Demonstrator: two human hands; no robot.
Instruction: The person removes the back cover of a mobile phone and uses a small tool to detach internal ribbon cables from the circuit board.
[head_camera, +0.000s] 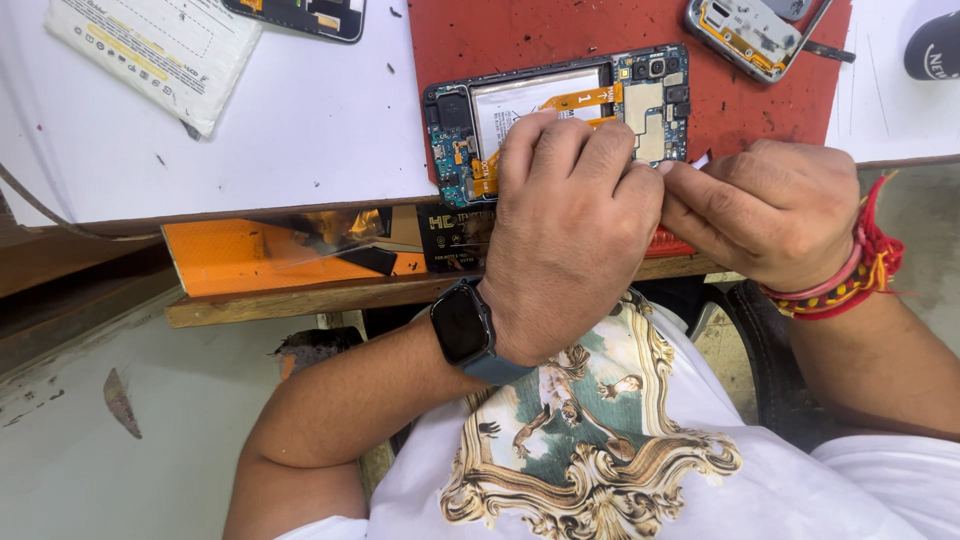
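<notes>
Opened phone (560, 115): lies face down with its back cover off on the red mat (560, 30), battery, orange flex cables and circuit board showing; its near edge is hidden under the person's knuckles.
Left hand (570, 235): rests over the phone's lower middle, fingers curled and pressed down on the battery area; whether the grip pinches anything cannot be told, as the fingertips are hidden.
Right hand (770, 210): just right of the left hand and touching it, fingers closed in a pinch on a small pale strip (700, 160) beside the phone's lower right corner.
Wrists: a dark smartwatch (463, 325) on the left, red and yellow threads (860, 270) on the right.
Bench (300, 130): white top, the red mat at its middle, a white padded packet (155, 50) at far left, a second opened phone (750, 30) at the mat's far right.
Below the bench: an orange sheet (230, 260) on a wooden ledge, grey floor beneath.
</notes>
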